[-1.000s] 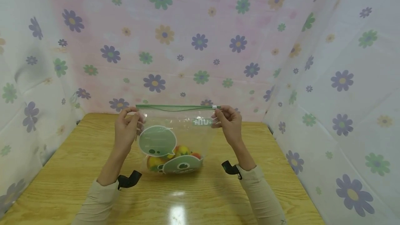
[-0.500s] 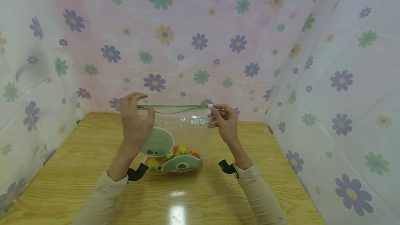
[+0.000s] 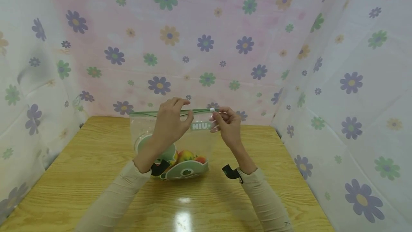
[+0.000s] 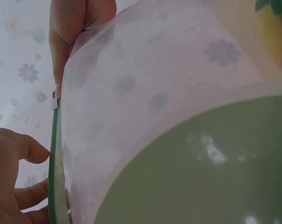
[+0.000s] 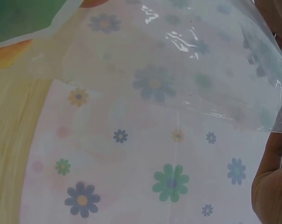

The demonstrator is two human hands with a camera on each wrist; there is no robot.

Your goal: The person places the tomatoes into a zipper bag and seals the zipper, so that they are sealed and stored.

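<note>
A clear zip bag (image 3: 202, 139) with green printed shapes and "NIU+" lettering stands upright on the table. Yellow and red fruit (image 3: 185, 155) lies at its bottom. A green zip strip (image 3: 141, 112) runs along the top, with a white slider (image 3: 211, 109) near the right end. My right hand (image 3: 230, 126) pinches the upper right corner, just beside the slider. My left hand (image 3: 171, 122) is in front of the bag's upper middle, thumb and fingers spread apart; in the left wrist view, its fingertips (image 4: 44, 155) are right at the green strip.
The bag rests on a wood-grain table (image 3: 257, 196). Flower-print cloth (image 3: 206, 63) hangs behind it and at both sides. A black wrist mount (image 3: 160, 168) on the left sleeve overlaps the bag's lower left.
My left hand has let go of the upper left corner and moved right along the top, toward the slider. The bag's top and my right hand have shifted slightly left.
</note>
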